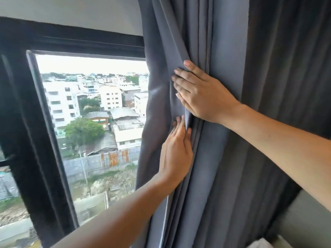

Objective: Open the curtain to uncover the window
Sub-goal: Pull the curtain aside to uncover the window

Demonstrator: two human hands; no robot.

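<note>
A grey-blue curtain (220, 158) hangs bunched in folds over the right half of the view. Left of it the window (93, 122) with a black frame shows buildings and trees outside. My right hand (202, 93) lies flat against the gathered folds, fingers spread and pointing left. Just below it, my left hand (176, 151) reaches up with its fingers tucked into a fold of the curtain's left part, thumb on the other side. The curtain's left edge covers the window's right side.
The black window frame (35, 140) runs down the left. A darker grey curtain panel (286, 68) hangs at the right. A grey wall (71, 13) sits above the window. A pale surface (304, 221) shows at the bottom right corner.
</note>
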